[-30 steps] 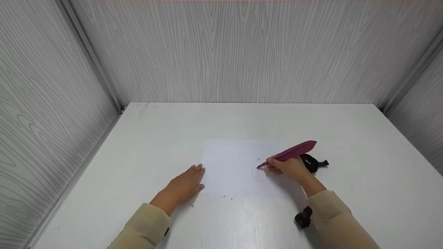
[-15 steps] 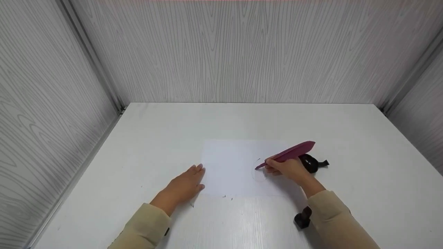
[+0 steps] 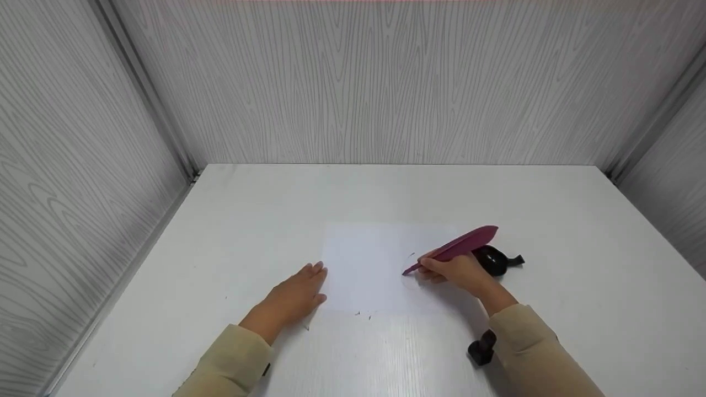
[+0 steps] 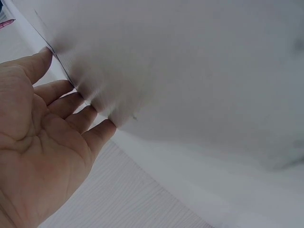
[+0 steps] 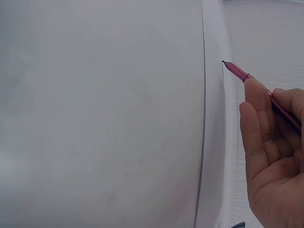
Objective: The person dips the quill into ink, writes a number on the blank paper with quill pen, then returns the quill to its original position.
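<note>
A white sheet of paper lies on the white table. My right hand pinches a dark pink feather-shaped pen between thumb and fingers. The pen leans up to the right, its tip on the right part of the sheet, where a faint rounded outline and a short dark mark show. In the right wrist view, the dark tip of the pen meets the sheet. Straight fingers of my left hand rest along the sheet's left edge; the left wrist view shows its palm.
Just beyond my right wrist lies a glossy black rounded object with a narrow neck. A smaller black object sits beside the right sleeve, partly covered by it. Grey wood-patterned panels stand behind and at both sides of the table.
The pen tip has slid left and slightly toward me along the faint outline, with my right hand following. My left hand has stayed in place.
</note>
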Tool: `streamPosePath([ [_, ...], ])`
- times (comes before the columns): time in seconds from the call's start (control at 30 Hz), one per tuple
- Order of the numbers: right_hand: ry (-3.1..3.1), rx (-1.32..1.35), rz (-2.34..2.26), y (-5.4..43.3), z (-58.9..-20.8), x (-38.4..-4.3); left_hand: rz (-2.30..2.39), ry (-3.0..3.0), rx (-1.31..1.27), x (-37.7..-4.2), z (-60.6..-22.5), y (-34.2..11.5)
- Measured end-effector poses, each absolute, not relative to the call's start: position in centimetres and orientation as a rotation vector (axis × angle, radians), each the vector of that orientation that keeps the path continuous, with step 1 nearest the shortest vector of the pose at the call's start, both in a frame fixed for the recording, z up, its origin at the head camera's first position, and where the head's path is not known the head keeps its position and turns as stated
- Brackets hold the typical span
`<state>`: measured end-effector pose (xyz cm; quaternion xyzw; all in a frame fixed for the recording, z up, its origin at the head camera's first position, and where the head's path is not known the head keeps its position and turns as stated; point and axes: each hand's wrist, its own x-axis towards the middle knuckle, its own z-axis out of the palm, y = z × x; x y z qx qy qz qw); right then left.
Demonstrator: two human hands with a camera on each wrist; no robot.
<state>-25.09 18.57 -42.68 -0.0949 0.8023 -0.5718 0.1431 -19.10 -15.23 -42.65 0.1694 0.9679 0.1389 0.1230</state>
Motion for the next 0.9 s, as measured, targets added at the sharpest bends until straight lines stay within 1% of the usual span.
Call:
streamPosePath([
  [0.3, 2.320, -0.300, -1.618, 18.61, -42.82, -25.21, 0.395, 2.837, 0.505, -19.09, -42.59, -15.24],
  [0.6, 2.317, -0.184, -1.699, 18.67, -42.62, -25.24, 0.400, 2.834, 0.486, -18.90, -42.42, -15.06],
  [0.77, 2.281, -0.168, -1.789, 19.06, -42.64, -25.32, 0.399, 2.828, 0.489, -19.01, -42.56, -15.21],
  [0.9, 2.234, -0.106, -1.884, 19.45, -42.60, -25.21, 0.396, 2.831, 0.500, -19.08, -42.71, -15.27],
])
